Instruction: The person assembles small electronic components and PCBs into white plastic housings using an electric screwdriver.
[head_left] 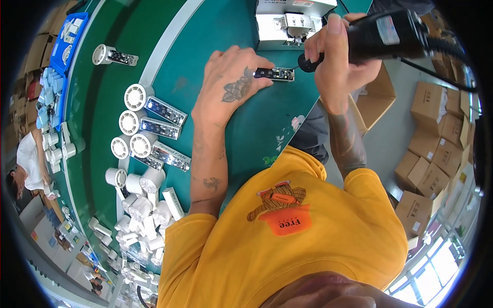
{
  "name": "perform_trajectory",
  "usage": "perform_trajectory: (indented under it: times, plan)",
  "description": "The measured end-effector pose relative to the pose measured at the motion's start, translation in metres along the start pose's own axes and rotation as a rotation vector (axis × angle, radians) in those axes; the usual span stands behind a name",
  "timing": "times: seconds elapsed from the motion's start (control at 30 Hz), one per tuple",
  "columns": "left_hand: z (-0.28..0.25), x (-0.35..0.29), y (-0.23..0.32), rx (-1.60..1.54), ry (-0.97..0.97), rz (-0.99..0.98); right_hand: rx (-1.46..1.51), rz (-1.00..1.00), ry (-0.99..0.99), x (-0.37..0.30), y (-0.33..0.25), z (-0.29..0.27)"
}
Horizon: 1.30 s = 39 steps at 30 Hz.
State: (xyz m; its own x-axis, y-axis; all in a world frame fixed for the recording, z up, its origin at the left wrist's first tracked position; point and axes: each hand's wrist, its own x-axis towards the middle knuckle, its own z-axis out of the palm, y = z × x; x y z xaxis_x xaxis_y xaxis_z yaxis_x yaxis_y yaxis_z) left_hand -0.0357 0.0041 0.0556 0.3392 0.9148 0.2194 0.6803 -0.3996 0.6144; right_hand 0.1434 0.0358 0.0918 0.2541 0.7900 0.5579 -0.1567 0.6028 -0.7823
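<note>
Fingers of left hand [231, 77] pinch circuit-board piece [282, 75] near desk's [251, 133] right edge; right hand [336, 64] grips black screwdriver [367, 41]. Off right edge, open carton [381, 95], contents unclear to me. Past left edge, blue bin [76, 43] holding white parts [67, 53].

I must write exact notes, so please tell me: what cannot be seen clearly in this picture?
In the head view:
- Circuit-board piece: one end is hidden by the left hand.
- Black tool: its tip is too small to tell whether it touches the piece.
- Metal machine: cut off by the top edge.
- Heaped white parts: they overlap, hiding their number.
</note>
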Motion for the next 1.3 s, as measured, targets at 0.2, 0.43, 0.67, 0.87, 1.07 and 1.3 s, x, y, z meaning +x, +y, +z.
perform_trajectory:
  times: [0.2,0.43,0.67,0.87,1.07,1.3]
  plan:
    - [0.014,0.004,-0.003,0.017,0.000,0.068,-0.007,-0.018,-0.106,0.006,-0.008,-0.002]
    - [0.028,0.008,0.026,0.081,0.122,0.209,-0.048,-0.103,0.028,0.065,0.005,0.033]
    - [-0.011,-0.007,0.010,-0.064,-0.095,-0.081,-0.062,0.117,0.006,0.035,-0.018,0.031]
    - [-0.007,-0.006,0.002,-0.108,-0.091,-0.064,0.042,0.181,0.030,0.026,-0.008,0.038]
    - [-0.015,0.001,0.013,-0.108,-0.207,-0.181,-0.047,0.200,0.018,0.018,-0.005,0.035]
    - [-0.012,-0.003,0.006,-0.079,-0.154,-0.102,-0.229,0.077,0.022,0.001,-0.011,0.028]
